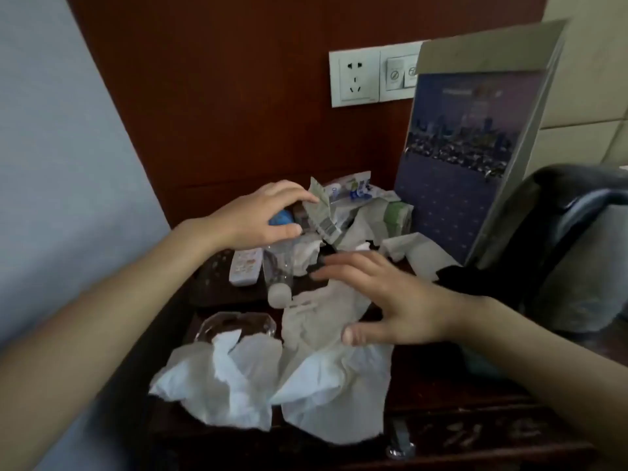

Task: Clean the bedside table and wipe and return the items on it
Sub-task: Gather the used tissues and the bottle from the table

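Note:
The dark wooden bedside table (475, 385) is littered with crumpled white tissues (238, 385). A clear plastic bottle (278, 270) lies tilted with its white cap toward me. My left hand (258, 215) curls round its far, blue-labelled end, and the fingertips touch a grey wrapper (321, 212). My right hand (390, 300) is spread open over a large crumpled tissue (326, 321), thumb on the paper. A white remote control (245, 266) lies just left of the bottle. A glass ashtray (234, 326) sits in front of it, partly under tissue.
A dark electric kettle (577, 249) stands at the right. A blue and grey folder (458, 147) leans upright behind it. Small packets and a green pack (399, 215) are heaped at the back. A wall socket panel (355, 79) sits on the wood panel above.

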